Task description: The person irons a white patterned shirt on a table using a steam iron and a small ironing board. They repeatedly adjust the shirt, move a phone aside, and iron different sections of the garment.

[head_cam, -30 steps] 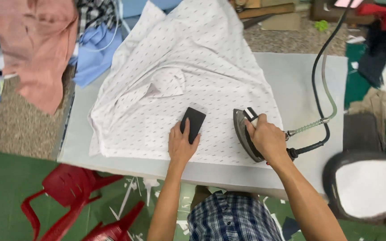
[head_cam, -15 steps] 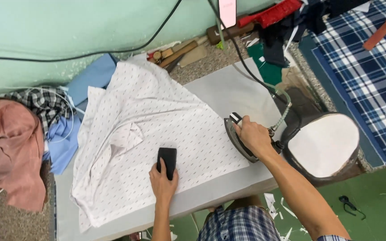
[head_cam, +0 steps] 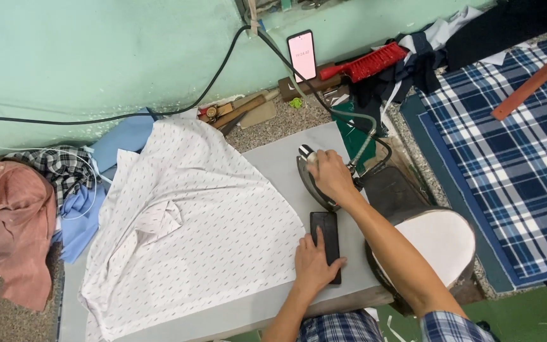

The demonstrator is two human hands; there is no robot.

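A white shirt with small dark marks (head_cam: 191, 221) lies spread over the grey ironing table (head_cam: 273, 158). My right hand (head_cam: 332, 174) grips the handle of a steam iron (head_cam: 311, 180), which rests on the bare table just right of the shirt's edge. My left hand (head_cam: 311, 263) lies flat on a black rectangular block (head_cam: 325, 235) on the table near its front right corner, beside the shirt's hem. A hose and a black cable (head_cam: 362, 142) run from the iron's back up toward the wall.
A padded oval pressing stand (head_cam: 441, 244) sits right of the table. A pink garment (head_cam: 7, 215), checked and blue cloths pile at the left. A phone (head_cam: 302, 55), a red brush (head_cam: 365, 63) and wooden tools lie by the green wall. A plaid blanket (head_cam: 514, 145) covers the right.
My left hand slid the black block off the shirt to the table's right front corner. My right hand moved the iron off the shirt onto bare table. The view swung toward the wall.
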